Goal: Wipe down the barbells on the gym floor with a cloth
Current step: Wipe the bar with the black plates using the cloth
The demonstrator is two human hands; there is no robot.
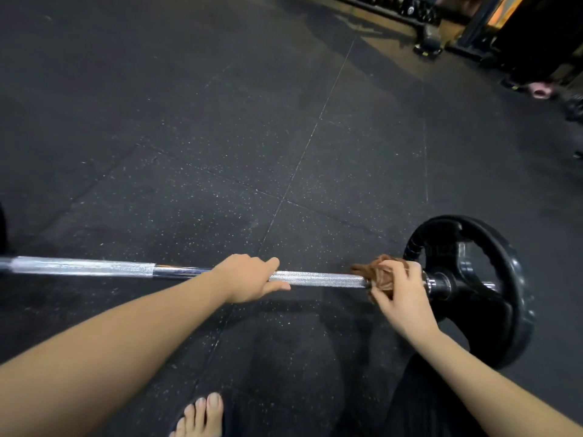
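Note:
A silver barbell lies across the dark rubber floor from left to right, with a black weight plate on its right end. My left hand grips the bar near its middle, fingers curled over the top and thumb underneath. My right hand holds a crumpled brown cloth wrapped around the bar, just left of the collar next to the plate. The bar's left end runs out of view.
My bare foot and dark-clothed knee are at the bottom, close to the bar. A rack with dark weights and other equipment stand at the far top right. Pink slippers sit at the right edge.

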